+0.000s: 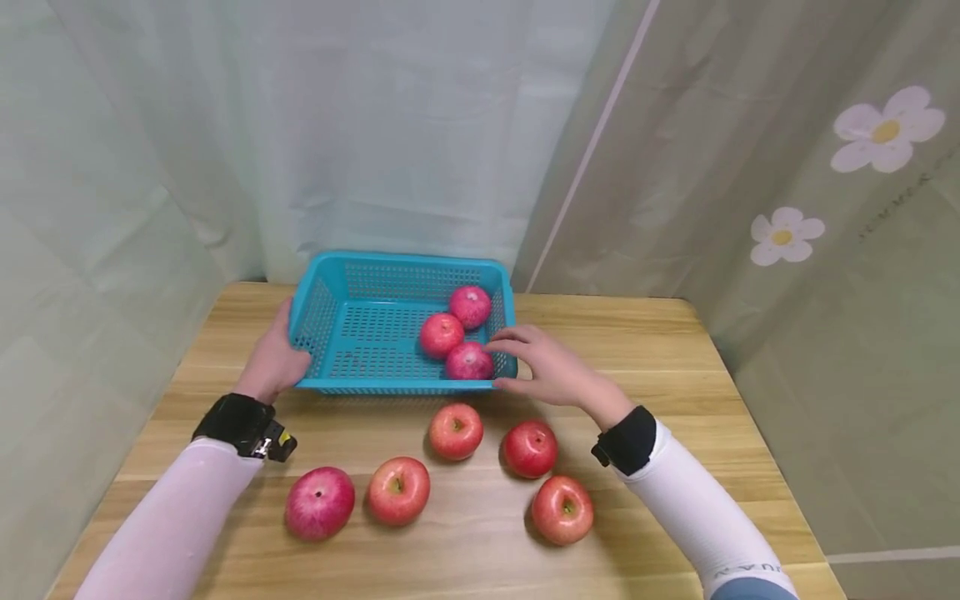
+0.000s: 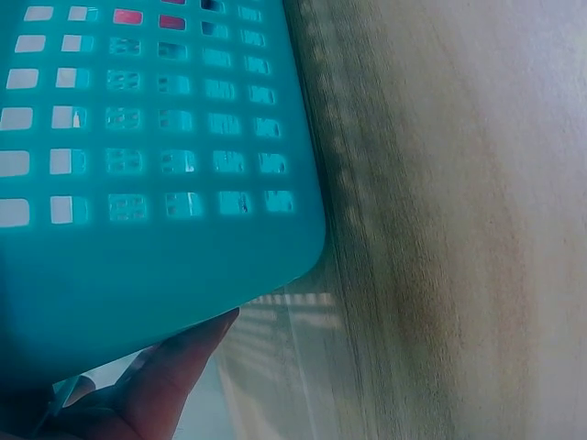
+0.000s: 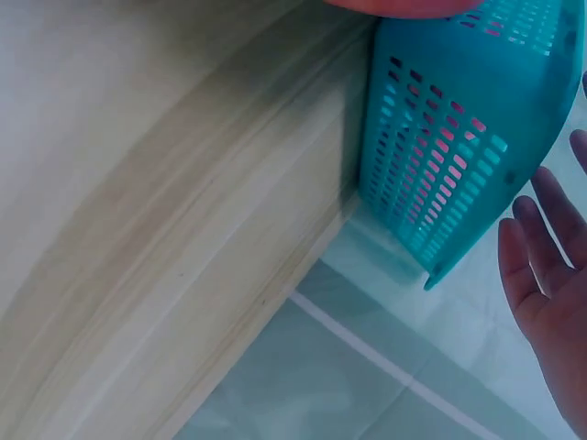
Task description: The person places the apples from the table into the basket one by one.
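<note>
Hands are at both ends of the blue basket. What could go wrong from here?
1. Three pieces of fruit sit bunched at the right end of the basket; tilting could send them rolling.
2. The left hand grips its end, but the fingers of the right hand look loose; a lift now might go lopsided.
3. The nearest loose apple lies just in front; sliding the basket forward could knock it.

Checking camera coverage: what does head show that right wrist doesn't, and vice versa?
Only head: the left hand, printed flowers, whole fruits.
Only right wrist: the slotted outer right end of the blue basket.
Both: the right hand, the basket, the table, and fruit, though right wrist catches fruit only in part.
</note>
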A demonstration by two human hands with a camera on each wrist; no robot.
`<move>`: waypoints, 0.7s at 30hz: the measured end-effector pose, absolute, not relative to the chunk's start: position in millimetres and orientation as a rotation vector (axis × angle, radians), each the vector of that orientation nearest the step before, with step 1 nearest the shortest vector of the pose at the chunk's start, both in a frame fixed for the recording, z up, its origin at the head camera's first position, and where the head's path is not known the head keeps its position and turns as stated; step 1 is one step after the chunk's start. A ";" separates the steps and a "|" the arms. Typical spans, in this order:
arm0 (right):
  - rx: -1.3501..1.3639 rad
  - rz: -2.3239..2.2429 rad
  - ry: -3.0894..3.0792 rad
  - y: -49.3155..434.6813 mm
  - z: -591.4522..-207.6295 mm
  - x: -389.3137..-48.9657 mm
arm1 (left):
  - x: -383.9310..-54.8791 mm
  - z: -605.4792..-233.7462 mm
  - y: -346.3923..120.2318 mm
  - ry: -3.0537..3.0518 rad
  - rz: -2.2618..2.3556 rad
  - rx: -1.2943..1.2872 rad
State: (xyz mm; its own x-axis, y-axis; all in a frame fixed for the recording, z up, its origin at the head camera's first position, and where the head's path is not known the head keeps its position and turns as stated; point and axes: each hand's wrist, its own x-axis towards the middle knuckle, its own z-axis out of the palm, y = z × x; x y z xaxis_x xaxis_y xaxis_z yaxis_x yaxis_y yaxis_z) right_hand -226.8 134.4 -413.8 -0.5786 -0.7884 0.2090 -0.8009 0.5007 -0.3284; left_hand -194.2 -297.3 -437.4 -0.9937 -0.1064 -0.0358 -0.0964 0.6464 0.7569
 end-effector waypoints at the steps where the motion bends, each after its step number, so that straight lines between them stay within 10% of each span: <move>1: 1.418 0.622 -2.693 137.6 -414.1 -224.3 | -194.6 -437.8 -297.2 -2.840 -1.307 0.177; 21: 1.248 0.692 -2.744 193.1 -427.7 -172.9 | -196.2 -440.5 -299.6 -2.839 -1.315 0.173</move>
